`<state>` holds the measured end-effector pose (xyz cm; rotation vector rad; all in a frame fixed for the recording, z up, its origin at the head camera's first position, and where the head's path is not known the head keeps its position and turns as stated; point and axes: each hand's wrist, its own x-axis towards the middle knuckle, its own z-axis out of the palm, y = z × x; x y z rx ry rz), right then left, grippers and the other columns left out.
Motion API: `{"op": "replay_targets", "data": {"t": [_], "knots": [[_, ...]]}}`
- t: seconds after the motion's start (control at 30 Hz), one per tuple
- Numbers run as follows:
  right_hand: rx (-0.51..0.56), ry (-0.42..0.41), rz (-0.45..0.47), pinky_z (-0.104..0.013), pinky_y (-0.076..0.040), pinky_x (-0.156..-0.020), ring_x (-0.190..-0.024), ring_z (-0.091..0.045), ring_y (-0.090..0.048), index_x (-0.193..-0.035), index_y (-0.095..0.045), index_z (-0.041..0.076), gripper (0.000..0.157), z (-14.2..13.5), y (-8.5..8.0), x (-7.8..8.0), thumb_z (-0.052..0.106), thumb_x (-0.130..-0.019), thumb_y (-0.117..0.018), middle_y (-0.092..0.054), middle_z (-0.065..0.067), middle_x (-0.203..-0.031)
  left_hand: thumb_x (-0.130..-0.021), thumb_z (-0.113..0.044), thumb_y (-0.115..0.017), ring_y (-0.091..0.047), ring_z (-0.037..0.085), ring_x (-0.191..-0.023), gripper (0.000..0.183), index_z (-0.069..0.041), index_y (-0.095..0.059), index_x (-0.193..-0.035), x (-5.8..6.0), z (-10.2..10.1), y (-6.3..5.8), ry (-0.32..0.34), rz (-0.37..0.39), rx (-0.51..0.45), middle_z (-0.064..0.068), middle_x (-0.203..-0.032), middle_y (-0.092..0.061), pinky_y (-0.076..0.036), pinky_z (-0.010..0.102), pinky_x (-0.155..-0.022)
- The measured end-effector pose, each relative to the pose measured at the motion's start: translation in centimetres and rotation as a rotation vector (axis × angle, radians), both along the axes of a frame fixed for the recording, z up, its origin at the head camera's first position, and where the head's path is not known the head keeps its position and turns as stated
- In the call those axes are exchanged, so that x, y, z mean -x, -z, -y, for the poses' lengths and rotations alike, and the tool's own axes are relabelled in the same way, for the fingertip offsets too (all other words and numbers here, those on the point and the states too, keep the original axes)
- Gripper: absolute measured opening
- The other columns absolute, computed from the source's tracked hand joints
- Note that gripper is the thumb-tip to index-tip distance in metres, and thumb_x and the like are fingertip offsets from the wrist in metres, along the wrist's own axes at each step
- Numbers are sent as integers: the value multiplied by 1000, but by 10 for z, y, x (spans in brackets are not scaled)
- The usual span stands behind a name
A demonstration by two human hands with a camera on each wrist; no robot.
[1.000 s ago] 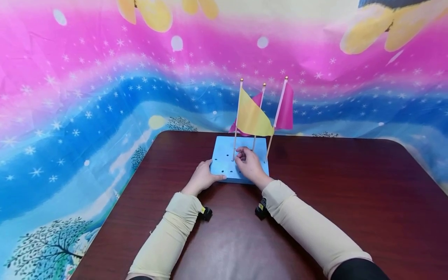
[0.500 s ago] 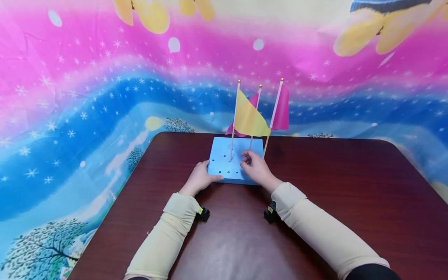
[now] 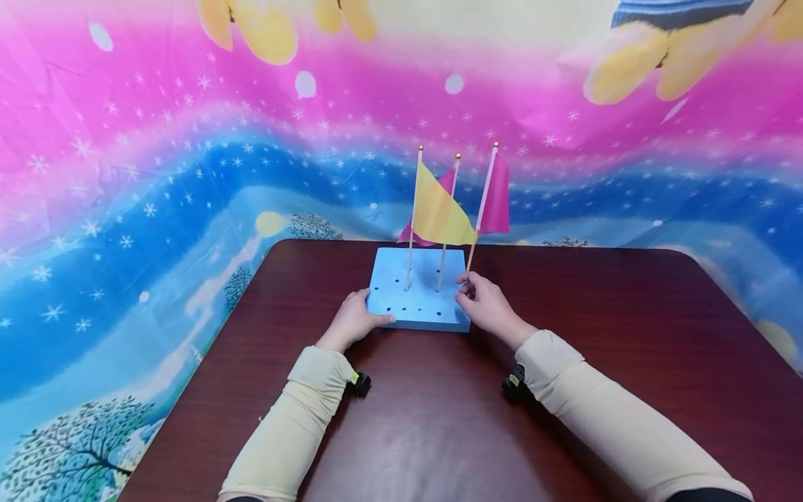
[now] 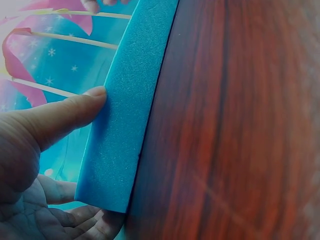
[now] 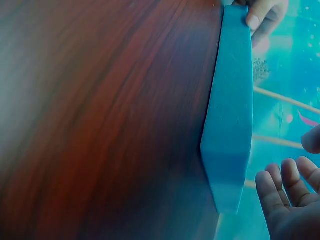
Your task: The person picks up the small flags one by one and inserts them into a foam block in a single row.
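A light blue foam block (image 3: pixel 420 303) with several small holes in its top lies on the table. Three small flags stand in it: a yellow flag (image 3: pixel 436 213) on the left, a pink flag (image 3: pixel 448 181) partly hidden behind it, and another pink flag (image 3: pixel 495 195) at the right edge, its stick leaning. My left hand (image 3: pixel 351 319) holds the block's near left corner, thumb (image 4: pixel 82 106) on the top edge and fingers round the side. Beside the right flag's lower stick is my right hand (image 3: pixel 489 303); in the right wrist view its thumb (image 5: pixel 312 140) and loosely bent fingers are apart.
The dark reddish-brown wooden table (image 3: pixel 596 314) extends to both sides of the block. Behind it hangs a colourful printed cloth (image 3: pixel 351 139) with snowflakes and trees. A small black wrist camera (image 3: pixel 514 383) sits below the right cuff.
My right hand has moved right across the block, from beside the yellow flag's stick to the right-hand pink flag's stick. The left hand keeps its hold, and the flags stay in the block.
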<state>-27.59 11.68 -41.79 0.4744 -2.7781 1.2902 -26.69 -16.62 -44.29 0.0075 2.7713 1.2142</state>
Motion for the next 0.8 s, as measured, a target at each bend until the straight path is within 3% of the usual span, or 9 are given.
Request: {"op": "replay_targets", "data": {"t": [0.6, 0.8], "knots": [[-119, 76, 11, -47, -47, -83, -89, -30, -56, -125, -58, -8, 29, -62, 8, 0, 9, -102, -60, -63, -16, -104, -86, -32, -86, -45, 39, -138, 92, 7, -38, -155, 9, 0, 3, 17, -14, 13, 28, -151, -44, -38, 51, -114], [-162, 68, 64, -52, -47, -89, -101, -35, -59, -131, -55, -9, 34, -80, 10, 1, 13, -104, -57, -62, -19, -110, -87, -32, -85, -41, 40, -142, 94, 5, -35, -157, 6, 9, 7, 13, 12, -28, 27, -155, -41, -37, 54, -114]]}}
